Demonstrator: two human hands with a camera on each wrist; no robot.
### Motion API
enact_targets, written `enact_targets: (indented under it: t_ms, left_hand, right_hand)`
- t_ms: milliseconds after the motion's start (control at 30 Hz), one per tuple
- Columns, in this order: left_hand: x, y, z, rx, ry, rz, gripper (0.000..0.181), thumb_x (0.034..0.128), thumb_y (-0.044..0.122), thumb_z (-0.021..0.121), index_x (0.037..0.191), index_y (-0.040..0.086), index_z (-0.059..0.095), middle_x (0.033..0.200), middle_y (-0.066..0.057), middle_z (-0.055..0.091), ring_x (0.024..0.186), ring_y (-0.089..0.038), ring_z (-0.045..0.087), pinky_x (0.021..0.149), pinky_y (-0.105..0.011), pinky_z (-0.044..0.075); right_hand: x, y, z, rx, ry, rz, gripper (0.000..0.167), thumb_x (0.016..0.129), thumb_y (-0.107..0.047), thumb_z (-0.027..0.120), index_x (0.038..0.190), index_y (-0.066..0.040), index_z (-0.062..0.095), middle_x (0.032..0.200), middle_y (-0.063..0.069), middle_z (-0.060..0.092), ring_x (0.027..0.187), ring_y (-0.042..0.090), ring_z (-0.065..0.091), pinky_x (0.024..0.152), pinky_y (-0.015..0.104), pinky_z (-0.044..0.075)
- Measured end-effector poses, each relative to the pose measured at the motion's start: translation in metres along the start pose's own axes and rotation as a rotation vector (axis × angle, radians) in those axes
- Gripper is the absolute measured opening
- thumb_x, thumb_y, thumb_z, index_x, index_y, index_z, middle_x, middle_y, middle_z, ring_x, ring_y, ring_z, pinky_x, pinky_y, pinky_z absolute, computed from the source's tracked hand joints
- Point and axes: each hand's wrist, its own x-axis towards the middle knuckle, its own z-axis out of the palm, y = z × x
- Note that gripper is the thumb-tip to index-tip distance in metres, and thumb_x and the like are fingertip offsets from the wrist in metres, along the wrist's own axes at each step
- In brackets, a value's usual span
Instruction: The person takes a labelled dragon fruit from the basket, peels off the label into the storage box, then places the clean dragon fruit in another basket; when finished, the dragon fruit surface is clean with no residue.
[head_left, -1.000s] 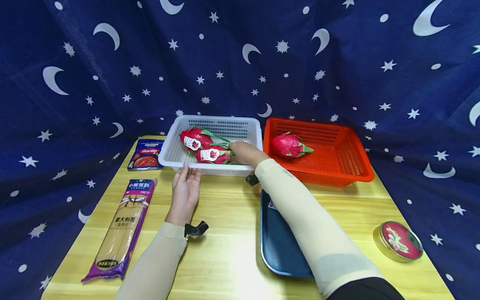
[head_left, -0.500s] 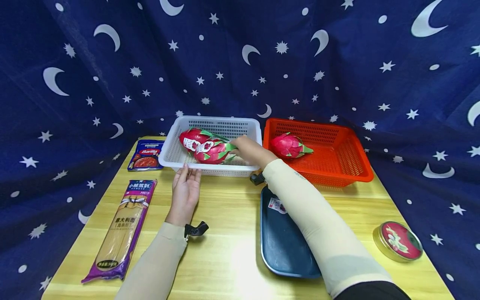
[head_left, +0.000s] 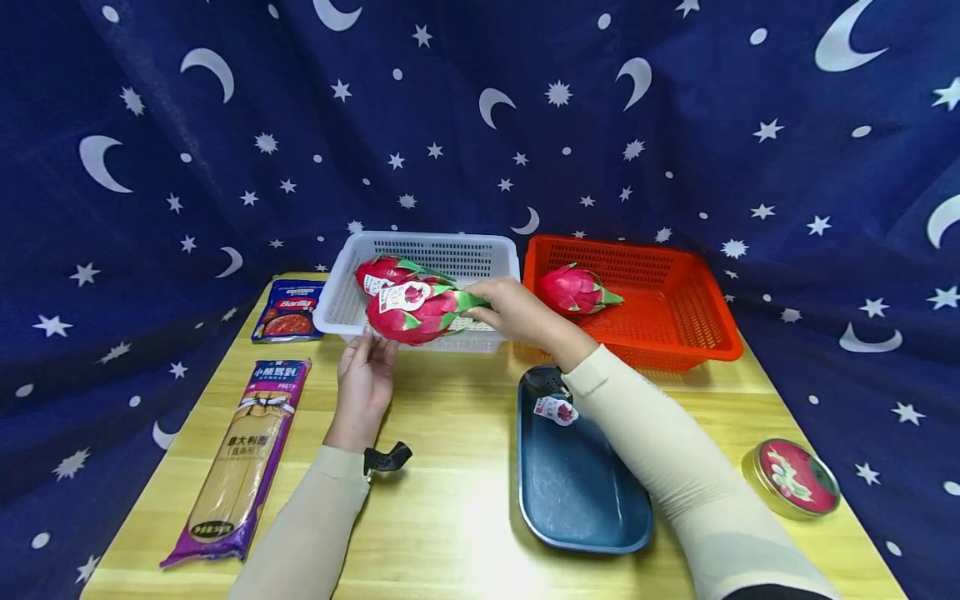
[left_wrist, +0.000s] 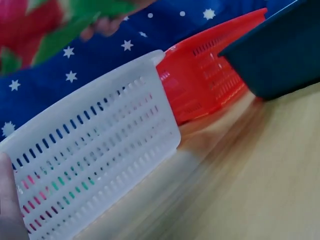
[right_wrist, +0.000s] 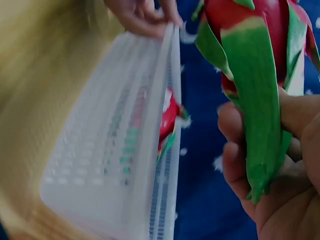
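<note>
Dragon fruit, held: one, red with green scales, labelled; just above the front rim of the white basket (head_left: 480, 250), clear of it in the wrist views. (head_left: 416, 312)

Right hand (head_left: 517, 310): fingers closed round the fruit's green tail, probably because that narrow end suits a grip.

Left hand (head_left: 365, 383): thumb and fingers pinching the basket's front rim, likely to steady it.

Second dragon fruit (head_left: 377, 271): one, lying inside the white basket at its left end.

Red basket (head_left: 660, 312): right of the white basket; contains a third dragon fruit (head_left: 572, 289), at its left end.

Dark blue tray (head_left: 581, 500): in front and right of the white basket; bears a loose-looking label (head_left: 557, 410).

Sauce pouch (head_left: 291, 310): just left of the white basket.

Pasta bag (head_left: 243, 450): in front and left of it.

Round tin (head_left: 795, 475): far right of it.

Table (head_left: 442, 467): wooden, beneath all.
</note>
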Motion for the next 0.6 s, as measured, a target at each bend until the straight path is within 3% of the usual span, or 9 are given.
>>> enact_targets:
  t_ms: [100,200,300,433,600]
  left_hand:
    - [0.0,0.003,-0.001,0.109,0.05,-0.016,0.011,0.1088,0.012,0.061,0.102,0.005,0.056,0.109,-0.01,0.066,0.093,-0.016,0.068,0.085,-0.029,0.059]
    - [0.0,0.008,-0.002,0.199,0.09,-0.058,0.017,0.1064,0.02,0.066,0.111,0.007,0.055,0.118,-0.011,0.064,0.103,-0.018,0.067,0.091,-0.03,0.058]
    - [0.002,0.01,-0.002,0.188,0.1,-0.077,0.023,0.1046,0.02,0.068,0.115,0.005,0.055,0.111,-0.012,0.065,0.102,-0.02,0.068,0.098,-0.033,0.055]
    - [0.005,0.011,-0.005,0.109,0.057,-0.061,0.018,0.1049,0.011,0.065,0.114,0.0,0.054,0.103,-0.015,0.064,0.094,-0.023,0.069,0.1,-0.036,0.053]
    - [0.005,0.011,-0.008,0.097,0.003,-0.041,0.014,0.1062,0.008,0.061,0.113,-0.002,0.054,0.1,-0.016,0.064,0.091,-0.024,0.069,0.101,-0.038,0.053]
  right_hand:
    - [-0.017,-0.013,0.003,0.028,-0.016,-0.087,0.012,0.094,-0.001,0.078,0.106,0.0,0.076,0.098,0.005,0.073,0.087,0.02,0.064,0.081,0.034,0.055]
    - [-0.03,-0.021,0.012,0.055,-0.06,-0.145,0.013,0.094,-0.002,0.078,0.107,-0.003,0.076,0.101,0.003,0.074,0.092,0.017,0.067,0.086,0.033,0.056]
    - [-0.04,-0.022,0.022,0.067,-0.123,-0.15,0.01,0.095,-0.005,0.078,0.105,-0.005,0.076,0.103,0.002,0.074,0.096,0.015,0.069,0.088,0.031,0.056]
    - [-0.05,-0.015,0.035,0.067,-0.189,-0.101,0.009,0.096,-0.005,0.077,0.104,-0.007,0.075,0.102,0.0,0.074,0.095,0.012,0.068,0.086,0.029,0.056]
    - [-0.055,-0.005,0.047,0.089,-0.231,-0.08,0.007,0.095,-0.002,0.078,0.1,-0.005,0.075,0.097,0.005,0.074,0.09,0.016,0.068,0.083,0.032,0.056]
